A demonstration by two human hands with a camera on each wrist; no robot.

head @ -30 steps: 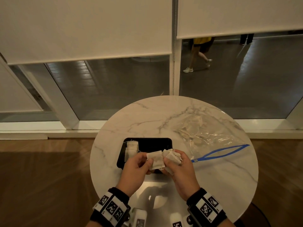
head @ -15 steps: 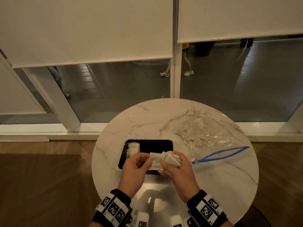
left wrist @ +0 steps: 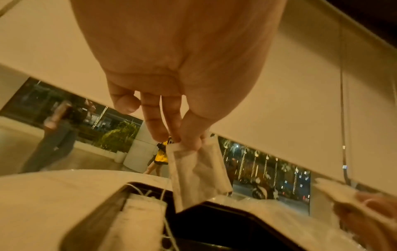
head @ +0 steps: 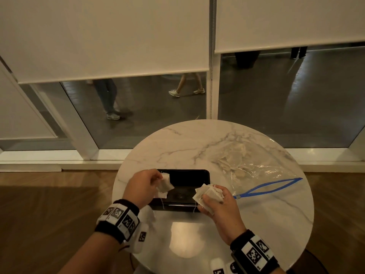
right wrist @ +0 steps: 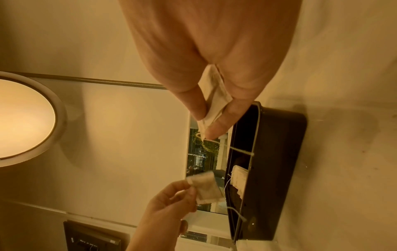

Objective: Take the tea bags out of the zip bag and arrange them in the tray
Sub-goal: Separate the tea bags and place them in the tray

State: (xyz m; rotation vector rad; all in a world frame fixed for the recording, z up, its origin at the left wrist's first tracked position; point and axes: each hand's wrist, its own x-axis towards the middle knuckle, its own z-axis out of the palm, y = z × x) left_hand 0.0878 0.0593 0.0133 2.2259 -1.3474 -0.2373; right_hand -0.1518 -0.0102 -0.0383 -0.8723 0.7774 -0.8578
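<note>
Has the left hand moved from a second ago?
Yes. The left hand, pinching a tea bag, went left, from the tray's front middle to its left end.

Tray [head: 205,175] on table [head: 177,143]; zip bag [head: 248,167] right of tray; tea bags [left wrist: 137,219] in tray's left end.

The left hand [head: 143,184] covers the left end of the black tray [head: 189,173] in the head view, hiding most of the tea bags lying there. How many tea bags the right hand [head: 217,202] holds beside the tray cannot be told. The zip bag [head: 246,165] right of the tray blurs its contents.
</note>
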